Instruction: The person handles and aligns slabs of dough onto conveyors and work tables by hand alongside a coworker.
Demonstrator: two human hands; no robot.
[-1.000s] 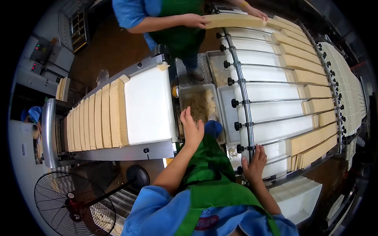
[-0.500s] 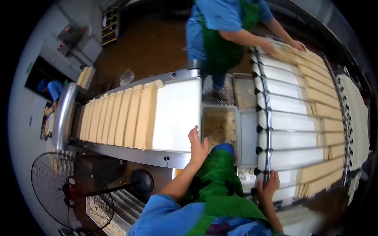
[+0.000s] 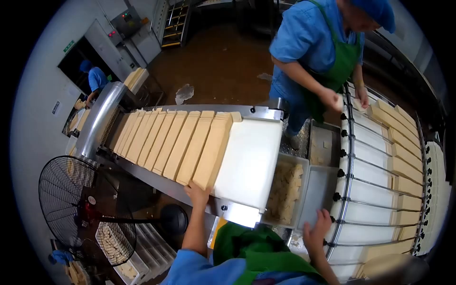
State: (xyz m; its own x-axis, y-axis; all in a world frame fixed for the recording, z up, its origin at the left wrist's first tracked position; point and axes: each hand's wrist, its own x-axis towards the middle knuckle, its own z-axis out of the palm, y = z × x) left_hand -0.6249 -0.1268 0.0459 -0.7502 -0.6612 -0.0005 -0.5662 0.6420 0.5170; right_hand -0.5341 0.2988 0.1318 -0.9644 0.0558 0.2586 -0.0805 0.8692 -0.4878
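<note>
My left hand (image 3: pixel 197 194) is at the near end of the foremost stack of thin tan sheets (image 3: pixel 213 151), its fingers closed on the corner. That stack lies crosswise on a white conveyor belt (image 3: pixel 248 156), with several similar stacks lined up behind it. My right hand (image 3: pixel 317 232) is raised and holds nothing, its fingers apart. It is just left of the metal rail (image 3: pixel 348 190) along the second conveyor, over the edge of a grey tray (image 3: pixel 319 190).
Across the second conveyor a co-worker (image 3: pixel 313 57) handles pale pieces with both hands. More tan stacks (image 3: pixel 406 164) lie between its cross rods. A bin of broken pieces (image 3: pixel 287 190) sits between the belts. A fan (image 3: pixel 88 209) stands at lower left.
My left hand has moved left from above the belt's end to the foremost stack. My right hand has come off the rail. The view has turned left; the co-worker's hands have left the stacks.
</note>
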